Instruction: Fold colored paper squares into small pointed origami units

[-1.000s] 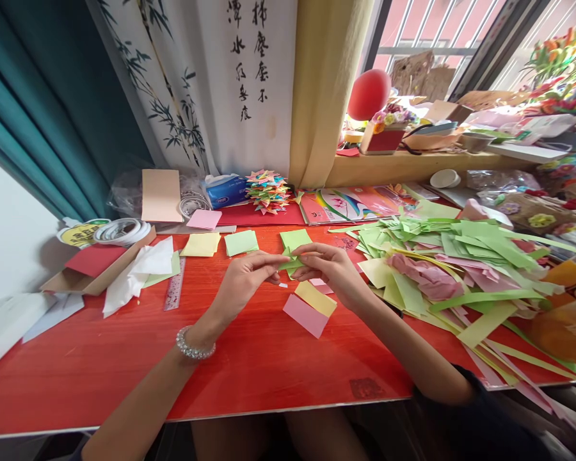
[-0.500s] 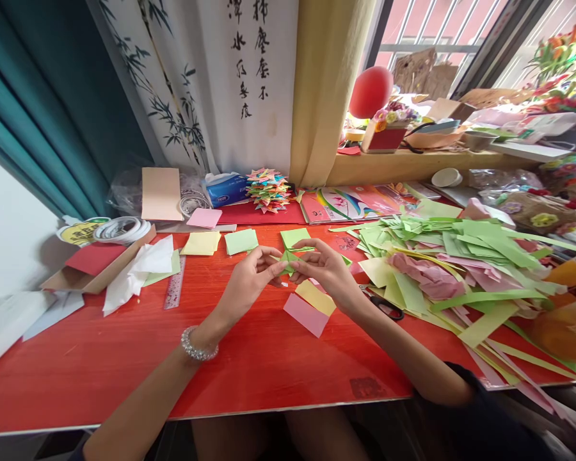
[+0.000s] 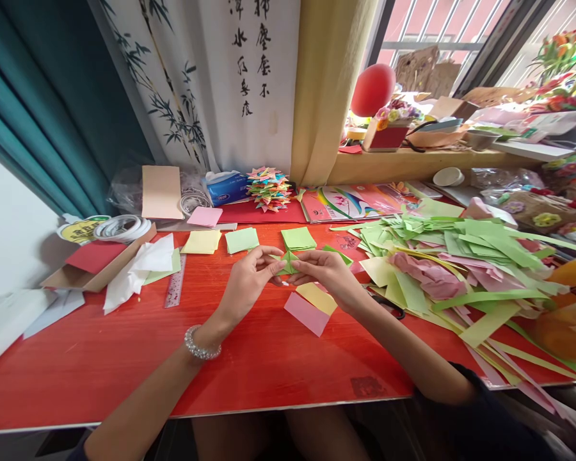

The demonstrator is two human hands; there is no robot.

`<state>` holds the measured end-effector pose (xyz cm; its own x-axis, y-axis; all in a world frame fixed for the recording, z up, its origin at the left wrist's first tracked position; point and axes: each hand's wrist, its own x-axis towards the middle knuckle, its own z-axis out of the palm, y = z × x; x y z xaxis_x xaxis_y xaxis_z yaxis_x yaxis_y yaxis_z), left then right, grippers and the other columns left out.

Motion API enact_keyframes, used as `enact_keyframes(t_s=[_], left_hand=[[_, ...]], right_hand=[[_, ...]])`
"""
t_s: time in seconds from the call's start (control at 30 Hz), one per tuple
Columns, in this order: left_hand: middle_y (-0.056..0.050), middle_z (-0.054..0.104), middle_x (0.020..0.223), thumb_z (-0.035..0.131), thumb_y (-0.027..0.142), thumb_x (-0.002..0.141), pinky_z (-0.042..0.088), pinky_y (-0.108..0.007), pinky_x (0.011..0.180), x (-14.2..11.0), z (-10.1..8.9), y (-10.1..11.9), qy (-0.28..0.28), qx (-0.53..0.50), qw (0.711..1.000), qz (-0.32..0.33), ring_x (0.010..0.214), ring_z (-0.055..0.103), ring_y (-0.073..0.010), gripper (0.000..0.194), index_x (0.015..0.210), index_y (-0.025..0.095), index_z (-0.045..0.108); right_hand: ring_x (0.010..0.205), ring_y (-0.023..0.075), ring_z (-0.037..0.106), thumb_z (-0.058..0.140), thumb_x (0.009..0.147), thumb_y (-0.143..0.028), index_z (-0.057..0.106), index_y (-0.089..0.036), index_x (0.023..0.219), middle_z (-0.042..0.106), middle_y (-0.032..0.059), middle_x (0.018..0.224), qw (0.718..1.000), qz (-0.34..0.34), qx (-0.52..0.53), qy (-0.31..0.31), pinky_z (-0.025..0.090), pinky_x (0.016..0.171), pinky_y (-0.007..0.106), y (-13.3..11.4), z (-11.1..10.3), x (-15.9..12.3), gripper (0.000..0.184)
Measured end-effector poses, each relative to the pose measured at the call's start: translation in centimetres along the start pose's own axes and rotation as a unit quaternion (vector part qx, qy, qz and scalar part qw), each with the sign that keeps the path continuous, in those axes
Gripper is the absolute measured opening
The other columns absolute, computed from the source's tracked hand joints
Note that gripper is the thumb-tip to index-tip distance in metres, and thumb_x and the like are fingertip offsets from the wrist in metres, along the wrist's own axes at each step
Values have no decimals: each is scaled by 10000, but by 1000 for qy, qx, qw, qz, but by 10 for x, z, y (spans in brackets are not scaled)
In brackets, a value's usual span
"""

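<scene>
A small folded green paper [image 3: 288,262] is pinched between my two hands above the red table. My left hand [image 3: 255,272] grips its left side with thumb and fingers, a beaded bracelet on the wrist. On the opposite side, my right hand [image 3: 322,269] holds it the same way. Just behind lies a stack of green paper squares [image 3: 298,239], with another green paper piece [image 3: 340,255] partly hidden by my right hand. Below my hands a pink paper [image 3: 307,314] and a yellow paper [image 3: 319,296] rest on the table.
Green and yellow paper strips [image 3: 489,256] heap up at the right, beside black-handled scissors [image 3: 388,306]. Yellow squares [image 3: 201,242], pale green squares [image 3: 242,240] and a ruler [image 3: 175,282] lie left. A colourful folded-paper ball [image 3: 269,190] stands behind.
My right hand has lowered slightly and its fingers lie flatter along the green paper. More of the green stack behind shows. The left hand stays nearly in place.
</scene>
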<state>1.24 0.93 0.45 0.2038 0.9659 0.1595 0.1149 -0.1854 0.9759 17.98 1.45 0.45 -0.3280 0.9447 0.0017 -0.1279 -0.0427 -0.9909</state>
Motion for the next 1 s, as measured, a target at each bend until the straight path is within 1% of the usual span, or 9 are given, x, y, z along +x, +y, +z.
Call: enact_keyframes(t_s=[0.13,0.2,0.3,0.4,0.5,0.6,0.73,1.0], left_hand=[[-19,618,748,604,384,737,518,-281,606,1,0,0,8,-3,1000,-6,564,605,-131,294,924,161,562],[-14,617,730,601,382,741,516,-277,601,1,0,-1,5,-1,1000,-9,557,602,-128,305,950,163,572],[-7,603,674,570,392,763,507,-265,570,2,-1,-2,-21,7,1000,-21,529,584,-121,311,969,162,600],[-4,587,631,537,416,780,486,-243,528,2,-2,-2,-37,33,999,-23,503,566,-111,295,865,152,638],[-2,596,614,532,430,781,469,-234,521,0,-2,-2,-25,55,998,-13,497,568,-110,291,794,157,634],[-8,612,615,525,450,780,461,-235,524,0,-2,-3,-15,67,998,-7,498,569,-115,307,789,162,631],[-8,621,618,520,454,782,448,-229,519,0,-1,-3,-16,77,997,-5,494,561,-113,308,790,167,633],[-17,637,635,498,467,789,444,-231,523,-2,0,-1,-22,86,996,-3,504,562,-120,325,760,168,621]], right_hand=[[663,176,671,680,676,-333,622,-130,777,662,30,670,1000,-4,-7,3,552,673,291,1,0,0,235],[660,173,670,676,681,-335,621,-130,780,663,31,675,1000,-11,-8,1,550,674,292,1,0,0,234],[646,156,665,666,695,-329,630,-139,796,667,26,689,1000,-27,-9,-4,548,671,281,2,1,0,218],[633,150,662,667,695,-329,629,-146,800,668,19,680,999,-32,-11,0,549,656,272,2,1,0,215],[621,159,662,665,694,-352,628,-139,823,666,27,657,999,-9,-31,12,553,636,279,1,0,0,252],[619,164,663,632,718,-393,639,-118,801,668,52,661,999,10,-50,7,556,626,279,1,0,0,287],[600,160,661,631,719,-394,623,-114,726,671,65,679,999,3,-47,-3,557,600,267,1,0,0,281],[589,157,657,617,721,-426,631,-121,772,679,59,668,998,-7,-62,-31,546,606,279,0,-1,0,309]])
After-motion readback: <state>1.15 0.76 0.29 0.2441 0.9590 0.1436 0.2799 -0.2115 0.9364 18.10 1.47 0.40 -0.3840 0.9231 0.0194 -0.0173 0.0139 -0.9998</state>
